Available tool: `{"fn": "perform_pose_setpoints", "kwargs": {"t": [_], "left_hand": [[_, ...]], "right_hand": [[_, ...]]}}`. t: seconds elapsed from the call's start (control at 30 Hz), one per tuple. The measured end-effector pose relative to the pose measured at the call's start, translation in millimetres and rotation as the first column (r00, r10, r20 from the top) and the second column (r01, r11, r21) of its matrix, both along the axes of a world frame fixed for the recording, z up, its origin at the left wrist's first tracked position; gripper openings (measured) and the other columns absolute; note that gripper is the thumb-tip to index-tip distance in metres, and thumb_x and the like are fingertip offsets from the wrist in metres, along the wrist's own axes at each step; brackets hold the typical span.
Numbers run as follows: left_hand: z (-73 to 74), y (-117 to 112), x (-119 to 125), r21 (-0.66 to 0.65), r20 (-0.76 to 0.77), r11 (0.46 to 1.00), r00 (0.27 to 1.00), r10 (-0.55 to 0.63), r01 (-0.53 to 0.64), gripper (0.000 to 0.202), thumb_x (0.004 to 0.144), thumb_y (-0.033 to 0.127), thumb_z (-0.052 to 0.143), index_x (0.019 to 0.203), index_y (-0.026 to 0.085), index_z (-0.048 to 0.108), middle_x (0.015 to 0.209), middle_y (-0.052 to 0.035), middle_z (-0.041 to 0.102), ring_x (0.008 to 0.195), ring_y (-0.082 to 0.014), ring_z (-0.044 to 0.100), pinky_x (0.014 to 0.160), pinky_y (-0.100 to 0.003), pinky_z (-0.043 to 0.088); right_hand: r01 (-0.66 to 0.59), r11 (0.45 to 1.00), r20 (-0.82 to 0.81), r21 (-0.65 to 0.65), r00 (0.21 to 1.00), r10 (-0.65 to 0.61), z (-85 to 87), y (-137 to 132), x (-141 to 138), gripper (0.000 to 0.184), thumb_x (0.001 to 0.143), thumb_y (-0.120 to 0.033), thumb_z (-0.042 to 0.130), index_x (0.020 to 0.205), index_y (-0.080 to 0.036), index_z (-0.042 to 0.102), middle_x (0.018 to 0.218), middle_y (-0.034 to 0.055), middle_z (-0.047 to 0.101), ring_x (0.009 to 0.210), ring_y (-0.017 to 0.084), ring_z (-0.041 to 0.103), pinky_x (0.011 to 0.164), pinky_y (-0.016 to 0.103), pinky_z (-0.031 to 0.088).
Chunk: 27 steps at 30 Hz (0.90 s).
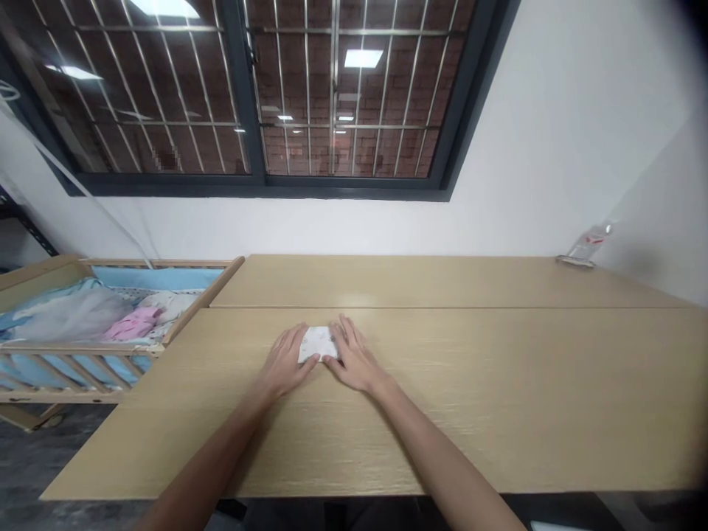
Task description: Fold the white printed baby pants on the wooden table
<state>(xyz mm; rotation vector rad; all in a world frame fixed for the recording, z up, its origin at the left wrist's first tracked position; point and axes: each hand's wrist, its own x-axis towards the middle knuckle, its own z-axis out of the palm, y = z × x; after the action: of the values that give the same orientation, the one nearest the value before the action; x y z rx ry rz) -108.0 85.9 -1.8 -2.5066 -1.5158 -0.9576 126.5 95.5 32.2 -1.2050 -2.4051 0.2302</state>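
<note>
A small white rectangular piece with a faint dark pattern (317, 344), apparently folded cloth, lies flat on the wooden table (470, 391). Along its left edge rests my left hand (286, 363), fingers stretched forward and thumb by the near edge. My right hand (355, 360) lies over the right edge, its fingers spread and its thumb at the near right corner. Both palms face down, and the thumb tips are close together. The fingers partly cover the side edges of the piece.
A wooden crib (158, 346) with blue lining stands left of the table, holding pink cloth (134, 323) and pale netting (82, 313). A clear plastic bottle or bag (587, 245) sits at the far right corner. Behind is a white wall with a barred window (354, 188).
</note>
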Motion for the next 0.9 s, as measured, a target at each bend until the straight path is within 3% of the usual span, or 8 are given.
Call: {"fn": "perform_pose_setpoints", "kwargs": {"t": [0.1, 0.23, 0.33, 0.43, 0.53, 0.63, 0.77, 0.9], "left_hand": [[4.0, -2, -6, -0.036, 0.013, 0.999, 0.999, -0.037, 0.037, 0.061, 0.096, 0.057, 0.049, 0.143, 0.018, 0.045, 0.142, -0.0152, 0.059, 0.131, -0.0292, 0.055, 0.113, -0.047, 0.04], [-3.0, -1, -8, -0.114, -0.032, 0.993, 0.999, -0.007, 0.004, 0.072, 0.087, 0.059, 0.062, 0.144, 0.018, 0.045, 0.149, -0.0163, 0.052, 0.138, -0.0331, 0.048, 0.114, -0.051, 0.036], [-7.4, 3, -6, -0.121, 0.021, 0.993, 1.0, 0.007, -0.004, 0.062, 0.087, 0.046, 0.064, 0.14, 0.019, 0.048, 0.147, -0.0151, 0.055, 0.136, -0.0311, 0.05, 0.114, -0.049, 0.036], [-7.3, 7, -5, -0.102, 0.078, 0.995, 0.997, 0.004, 0.004, 0.045, 0.087, 0.028, 0.057, 0.132, 0.02, 0.054, 0.141, -0.0122, 0.061, 0.131, -0.0279, 0.054, 0.111, -0.047, 0.038], [-3.1, 8, -5, -0.087, 0.107, 0.996, 0.994, -0.003, 0.012, 0.035, 0.09, 0.02, 0.05, 0.123, 0.024, 0.059, 0.136, -0.0081, 0.065, 0.128, -0.0254, 0.056, 0.109, -0.045, 0.038], [2.8, 7, -4, -0.068, 0.16, 0.998, 0.987, 0.025, -0.015, 0.025, 0.094, 0.026, 0.049, 0.115, 0.024, 0.062, 0.127, -0.0083, 0.068, 0.122, -0.0261, 0.059, 0.107, -0.046, 0.039], [9.3, 2, -2, -0.079, 0.269, 0.995, 0.959, 0.086, -0.067, 0.025, 0.097, 0.04, 0.05, 0.113, 0.023, 0.059, 0.112, -0.009, 0.071, 0.107, -0.0257, 0.065, 0.096, -0.042, 0.046], [13.1, -6, 4, -0.265, 0.481, 0.964, 0.871, 0.1, 0.036, 0.034, 0.092, 0.04, 0.055, 0.122, 0.023, 0.049, 0.084, -0.0001, 0.071, 0.077, -0.0196, 0.067, 0.07, -0.03, 0.049]], "right_hand": [[-0.09, 0.996, -0.021, 0.024, 0.996, 0.09, -0.1, 0, 4, 0.074, 0.099, -0.058, 0.047, 0.158, -0.016, 0.032, 0.168, 0.0173, 0.019, 0.155, 0.034, 0.015, 0.124, 0.052, 0.021], [-0.127, 0.988, -0.032, -0.085, 0.992, 0.125, -9.1, 6, 8, 0.075, 0.094, -0.05, 0.057, 0.159, -0.02, 0.032, 0.165, 0.0159, 0.029, 0.153, 0.034, 0.023, 0.122, 0.056, 0.023], [-0.116, 0.987, -0.103, -0.109, 0.989, 0.105, -18.7, 15, 8, 0.073, 0.088, -0.028, 0.059, 0.156, -0.019, 0.036, 0.162, 0.0152, 0.034, 0.151, 0.032, 0.028, 0.121, 0.054, 0.025], [-0.118, 0.992, -0.233, -0.053, 0.967, 0.103, -26.2, 25, 7, 0.071, 0.08, -0.012, 0.054, 0.15, -0.02, 0.045, 0.154, 0.0138, 0.047, 0.145, 0.028, 0.039, 0.119, 0.05, 0.031], [-0.112, 0.994, -0.332, 0.0, 0.937, 0.106, -27.7, 29, 6, 0.063, 0.079, -0.008, 0.052, 0.141, -0.021, 0.053, 0.144, 0.0128, 0.057, 0.137, 0.027, 0.047, 0.116, 0.049, 0.035], [-0.063, 0.998, -0.426, -0.026, 0.903, 0.046, -21.9, 28, 6, 0.049, 0.084, -0.014, 0.053, 0.133, -0.022, 0.057, 0.134, 0.0117, 0.063, 0.129, 0.028, 0.054, 0.113, 0.051, 0.037], [-0.08, 0.975, -0.675, -0.206, 0.733, -0.082, -10.1, 24, 4, 0.044, 0.088, -0.029, 0.06, 0.13, -0.022, 0.051, 0.112, 0.0085, 0.067, 0.103, 0.024, 0.064, 0.092, 0.041, 0.051], [-0.114, 0.91, -0.8, -0.399, 0.528, -0.285, -4.8, 22, -3, 0.043, 0.083, -0.033, 0.064, 0.122, -0.023, 0.05, 0.096, 0.0017, 0.064, 0.082, 0.019, 0.065, 0.073, 0.032, 0.052]]}}
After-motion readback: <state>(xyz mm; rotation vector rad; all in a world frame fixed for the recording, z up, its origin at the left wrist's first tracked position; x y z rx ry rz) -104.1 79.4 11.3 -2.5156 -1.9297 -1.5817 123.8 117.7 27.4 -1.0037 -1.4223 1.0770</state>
